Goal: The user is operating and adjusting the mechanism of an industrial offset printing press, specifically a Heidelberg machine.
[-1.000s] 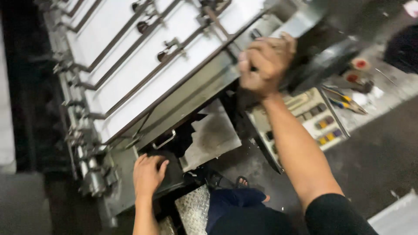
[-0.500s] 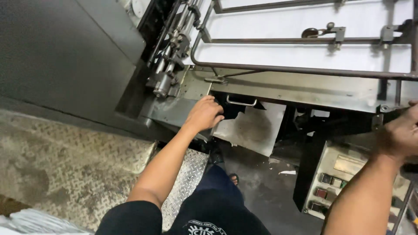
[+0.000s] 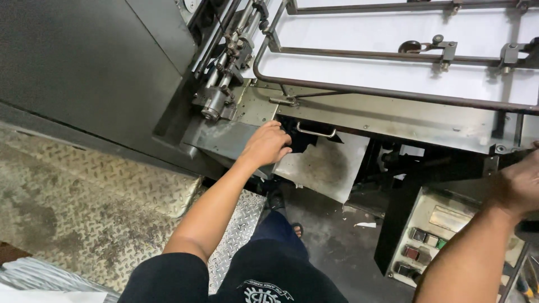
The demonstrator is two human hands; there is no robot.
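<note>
- The left hand [image 3: 268, 145] has its fingers [image 3: 282, 134] curled loosely over the edge of a dark opening [image 3: 300, 140] in the machine's front; they seem to press on the metal there, though their tips sink into shadow and I cannot tell whether they grip anything.
- Just beside those fingers, at 2 o'clock, a small metal pull handle [image 3: 316, 132] lies with its long axis left to right along the top of the opening, apart from the hand.
- Below, at 5 o'clock from the hand, a flat grey flap [image 3: 328, 165] hangs tilted, its lower corner pointing down to the floor [image 3: 331, 252].
- The right hand [image 3: 519, 188] rests at the frame's right edge on the dark machine frame [image 3: 449, 168]; its fingers are cut off by the border, so their state cannot be told.
- Under that forearm sits a control box [image 3: 435, 238] with square coloured buttons, partly hidden by the arm.
- At 12 o'clock from the left hand a bent steel rod [image 3: 359, 90] runs across a white sheet bed [image 3: 382, 39], its long axis left to right.
- At 11 o'clock is a cluster of rollers and shafts [image 3: 222, 84], running away up the frame.
- Open room lies at 8 o'clock: a checker-plate step [image 3: 90, 191] beside the person's dark-clothed leg [image 3: 275, 264].
</note>
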